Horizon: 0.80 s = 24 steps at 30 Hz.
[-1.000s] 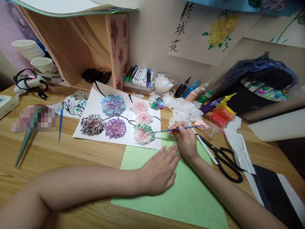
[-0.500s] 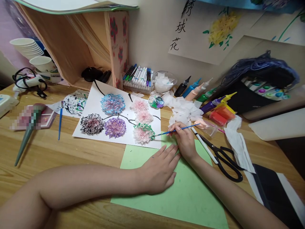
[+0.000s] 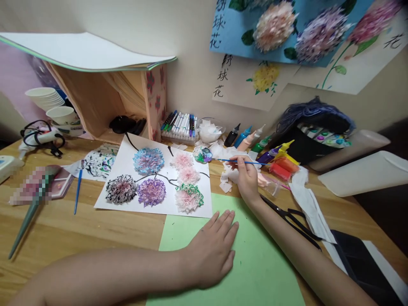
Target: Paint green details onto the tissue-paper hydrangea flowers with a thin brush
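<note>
My right hand (image 3: 246, 178) is closed around a thin blue paintbrush (image 3: 255, 162). The brush tip points left, close to a small palette (image 3: 202, 154) smeared with green, purple and dark paint; I cannot tell whether they touch. Flat on the green sheet (image 3: 255, 263) lies my left hand (image 3: 213, 250), fingers stretched out and holding nothing. Just beyond it is a white sheet (image 3: 108, 202) bearing painted black branches and several crumpled-paper flowers. One pink-white flower (image 3: 188, 199) has green paint along its upper and right edges. Blue, purple and black-edged flowers sit to its left.
Torn tissue (image 3: 226, 172) and paint bottles (image 3: 245, 138) stand behind my right hand. Black scissors (image 3: 290, 214) lie partly under my right forearm. Markers (image 3: 181, 125) fill a clear box at the back. Another blue brush (image 3: 78, 191) rests at left, near a green-handled tool (image 3: 30, 223).
My right hand has lifted the brush from the green-edged flower and carried it back to the palette. The left hand stays flat on the green sheet. The camera view has tilted upward.
</note>
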Each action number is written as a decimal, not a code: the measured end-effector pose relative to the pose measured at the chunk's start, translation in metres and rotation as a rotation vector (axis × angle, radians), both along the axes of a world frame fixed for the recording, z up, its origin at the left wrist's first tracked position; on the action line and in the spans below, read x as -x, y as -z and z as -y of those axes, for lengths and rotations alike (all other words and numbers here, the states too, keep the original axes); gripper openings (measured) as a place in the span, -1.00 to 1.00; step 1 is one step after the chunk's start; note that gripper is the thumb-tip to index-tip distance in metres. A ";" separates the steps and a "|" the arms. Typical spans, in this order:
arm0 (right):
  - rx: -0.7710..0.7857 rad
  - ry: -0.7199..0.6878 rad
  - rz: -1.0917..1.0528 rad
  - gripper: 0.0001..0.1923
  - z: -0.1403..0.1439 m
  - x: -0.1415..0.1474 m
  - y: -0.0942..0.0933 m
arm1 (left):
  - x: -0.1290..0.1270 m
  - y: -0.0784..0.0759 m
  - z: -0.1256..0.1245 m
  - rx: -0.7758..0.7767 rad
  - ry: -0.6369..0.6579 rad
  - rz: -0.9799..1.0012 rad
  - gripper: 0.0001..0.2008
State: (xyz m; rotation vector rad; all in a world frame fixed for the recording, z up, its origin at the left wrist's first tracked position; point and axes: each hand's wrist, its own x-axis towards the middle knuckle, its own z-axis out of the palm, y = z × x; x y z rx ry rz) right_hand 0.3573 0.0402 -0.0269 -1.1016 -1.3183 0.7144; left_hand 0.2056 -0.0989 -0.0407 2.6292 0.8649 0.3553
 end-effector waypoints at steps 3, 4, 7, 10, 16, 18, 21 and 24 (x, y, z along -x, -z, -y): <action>-0.025 -0.041 0.170 -0.70 -0.019 0.009 0.000 | 0.001 0.000 0.000 -0.001 0.002 -0.002 -0.47; -0.019 -0.062 0.205 -0.70 -0.022 0.012 0.001 | 0.001 0.000 0.000 0.001 0.006 -0.003 -0.46; -0.006 -0.116 0.266 -0.69 -0.025 0.020 0.005 | 0.001 0.000 0.000 0.009 0.015 -0.005 -0.45; -0.040 -0.100 0.291 -0.69 -0.023 0.022 0.007 | 0.001 0.000 0.000 0.014 0.011 -0.005 -0.46; -0.060 -0.067 0.249 -0.72 -0.019 0.019 0.003 | 0.001 0.001 0.000 0.010 0.008 0.009 -0.46; -0.065 -0.053 0.119 -0.74 -0.010 0.019 0.000 | 0.001 0.002 0.000 0.008 0.003 0.009 -0.46; 0.041 -0.094 -0.138 -0.77 0.019 0.018 -0.001 | 0.000 0.001 -0.001 0.006 0.001 0.007 -0.46; 0.208 -0.173 -0.274 -0.74 0.053 0.016 0.003 | -0.001 -0.001 -0.001 0.005 0.003 0.003 -0.45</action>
